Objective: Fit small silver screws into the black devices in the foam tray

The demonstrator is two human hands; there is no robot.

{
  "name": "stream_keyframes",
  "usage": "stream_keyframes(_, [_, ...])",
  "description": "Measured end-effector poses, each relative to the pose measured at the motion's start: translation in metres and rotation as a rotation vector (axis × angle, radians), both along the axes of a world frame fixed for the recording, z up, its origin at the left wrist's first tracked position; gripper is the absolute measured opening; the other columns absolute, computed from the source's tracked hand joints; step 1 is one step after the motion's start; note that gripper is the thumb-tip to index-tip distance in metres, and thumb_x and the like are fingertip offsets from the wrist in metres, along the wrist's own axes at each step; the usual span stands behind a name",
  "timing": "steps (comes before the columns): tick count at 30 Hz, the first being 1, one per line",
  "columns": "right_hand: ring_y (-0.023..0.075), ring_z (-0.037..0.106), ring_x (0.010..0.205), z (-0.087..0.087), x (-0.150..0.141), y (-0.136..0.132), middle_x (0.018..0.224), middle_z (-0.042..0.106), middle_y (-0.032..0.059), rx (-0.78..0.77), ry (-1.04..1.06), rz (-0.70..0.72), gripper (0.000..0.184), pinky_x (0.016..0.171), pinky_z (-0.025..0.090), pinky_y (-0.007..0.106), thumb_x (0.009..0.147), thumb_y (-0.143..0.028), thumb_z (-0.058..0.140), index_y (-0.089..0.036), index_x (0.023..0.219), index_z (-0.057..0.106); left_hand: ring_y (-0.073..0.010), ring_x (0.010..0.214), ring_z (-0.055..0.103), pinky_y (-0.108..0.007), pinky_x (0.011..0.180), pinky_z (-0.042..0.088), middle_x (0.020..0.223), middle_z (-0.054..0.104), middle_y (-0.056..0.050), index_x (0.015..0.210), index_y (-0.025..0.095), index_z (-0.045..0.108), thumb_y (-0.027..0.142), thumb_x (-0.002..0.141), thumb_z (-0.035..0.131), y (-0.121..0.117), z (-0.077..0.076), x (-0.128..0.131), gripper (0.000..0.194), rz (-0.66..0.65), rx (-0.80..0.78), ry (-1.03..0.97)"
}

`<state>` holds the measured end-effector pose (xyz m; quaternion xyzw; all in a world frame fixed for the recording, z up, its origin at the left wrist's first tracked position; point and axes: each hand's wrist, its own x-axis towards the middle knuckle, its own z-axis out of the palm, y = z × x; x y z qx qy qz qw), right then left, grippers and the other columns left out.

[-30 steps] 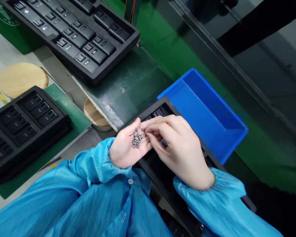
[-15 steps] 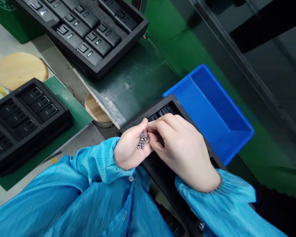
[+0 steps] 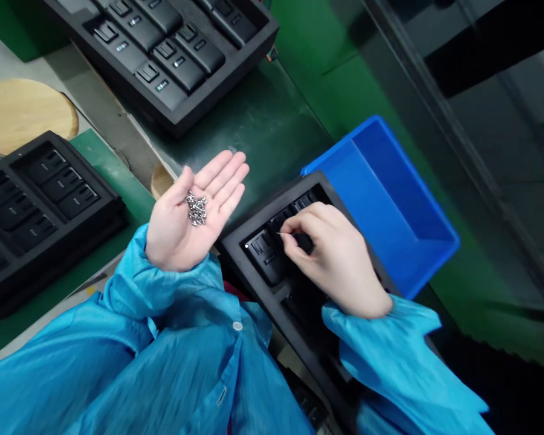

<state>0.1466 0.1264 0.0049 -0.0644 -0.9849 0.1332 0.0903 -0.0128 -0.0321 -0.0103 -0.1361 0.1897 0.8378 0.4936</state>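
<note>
While the left hand [image 3: 184, 232] lies palm up, fingers straightened, with a small heap of metal screws [image 3: 196, 209] loose in its hollow, the right hand [image 3: 333, 260] hangs over a black tray [image 3: 249, 269], thumb and forefinger pinched on a tiny thing [image 3: 279, 234] too small to make out. The screws look light, hard and apt to roll off a tilted palm; each is probably best taken singly between fingertips, by its head. Just left of the right hand, a black case [image 3: 272, 266] sits near the tray's corner; it seems stiff, smooth and safest held by its sides. Past the right hand stands a blue bin [image 3: 385, 199]. Beyond the left fingertips, on the green tabletop [image 3: 272, 115], a second tray [image 3: 231, 78] carries more cases [image 3: 185, 66], and left of the left wrist lies a third tray [image 3: 63, 254].
</note>
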Motion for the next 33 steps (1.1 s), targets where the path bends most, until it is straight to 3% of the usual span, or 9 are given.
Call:
stream_keyframes(3, [0.0194, 0.053, 0.076, -0.013, -0.008, 0.000, 0.083, 0.058, 0.0041, 0.074, -0.082, 0.046, 0.014, 0.071, 0.044, 0.034, 0.094, -0.012, 0.053, -0.021, 0.084, 0.057, -0.0207, 0.145, 0.049, -0.033, 0.122, 0.040, 0.158, 0.051, -0.008, 0.165, 0.018, 0.028, 0.040, 0.111, 0.025, 0.000, -0.002, 0.001, 0.058, -0.035, -0.007, -0.033])
stream_keyframes(10, [0.0227, 0.048, 0.077, -0.015, -0.018, -0.006, 0.082, 0.058, 0.0074, 0.293, -0.126, 0.112, 0.023, 0.070, 0.039, 0.037, 0.101, -0.019, 0.046, -0.020, 0.083, 0.061, -0.0203, 0.148, 0.045, -0.035, 0.125, 0.034, 0.161, 0.046, -0.008, 0.166, 0.019, 0.023, 0.040, 0.111, 0.025, 0.004, -0.003, 0.006, 0.060, -0.071, 0.014, -0.065])
stream_keyframes(14, [0.0221, 0.047, 0.077, -0.016, -0.011, -0.007, 0.082, 0.059, 0.0068, 0.319, -0.102, 0.120, 0.024, 0.070, 0.039, 0.036, 0.103, -0.019, 0.046, -0.019, 0.088, 0.064, -0.0201, 0.148, 0.045, -0.034, 0.126, 0.034, 0.160, 0.048, -0.009, 0.166, 0.016, 0.025, 0.040, 0.111, 0.025, 0.004, -0.005, 0.005, 0.060, -0.087, 0.018, -0.052])
stream_keyframes(18, [0.0215, 0.049, 0.080, -0.021, 0.005, -0.007, 0.087, 0.064, 0.0072, 0.299, -0.030, 0.159, 0.018, 0.071, 0.042, 0.035, 0.102, -0.014, 0.050, -0.015, 0.106, 0.067, -0.0187, 0.145, 0.050, -0.031, 0.124, 0.036, 0.157, 0.051, -0.011, 0.164, 0.011, 0.028, 0.039, 0.111, 0.023, 0.004, -0.006, 0.005, 0.060, -0.093, -0.006, -0.014])
stream_keyframes(21, [0.0223, 0.053, 0.084, -0.025, 0.014, -0.009, 0.093, 0.066, 0.0093, 0.283, -0.016, 0.162, 0.023, 0.073, 0.045, 0.035, 0.100, -0.012, 0.051, -0.013, 0.118, 0.066, -0.0183, 0.143, 0.052, -0.031, 0.123, 0.037, 0.156, 0.052, -0.011, 0.163, 0.010, 0.029, 0.039, 0.111, 0.022, 0.005, -0.005, 0.005, 0.060, -0.098, -0.014, 0.001])
stream_keyframes(25, [0.0218, 0.058, 0.086, -0.011, 0.020, -0.007, 0.096, 0.067, 0.0094, 0.167, -0.009, 0.089, 0.030, 0.075, 0.049, 0.036, 0.099, -0.010, 0.048, -0.016, 0.122, 0.066, -0.0202, 0.145, 0.049, -0.033, 0.124, 0.037, 0.157, 0.052, -0.011, 0.165, 0.014, 0.027, 0.039, 0.111, 0.024, 0.005, -0.003, 0.005, 0.059, -0.095, -0.020, -0.025])
stream_keyframes(30, [0.0224, 0.066, 0.095, 0.024, 0.029, 0.011, 0.102, 0.069, 0.0082, 0.021, 0.184, -0.221, 0.035, 0.081, 0.052, 0.038, 0.098, -0.006, 0.042, -0.025, 0.108, 0.070, -0.0225, 0.145, 0.051, -0.037, 0.124, 0.038, 0.158, 0.050, -0.009, 0.167, 0.021, 0.022, 0.038, 0.110, 0.028, 0.005, -0.004, 0.004, 0.060, -0.064, -0.030, -0.024])
stream_keyframes(33, [0.0248, 0.064, 0.100, 0.020, 0.030, 0.020, 0.108, 0.068, 0.0100, 0.026, 0.062, -0.216, 0.035, 0.085, 0.052, 0.041, 0.096, -0.006, 0.043, -0.024, 0.105, 0.071, -0.0208, 0.142, 0.054, -0.032, 0.121, 0.042, 0.155, 0.054, -0.010, 0.167, 0.017, 0.022, 0.039, 0.110, 0.028, 0.006, -0.004, 0.006, 0.061, -0.078, -0.047, 0.027])
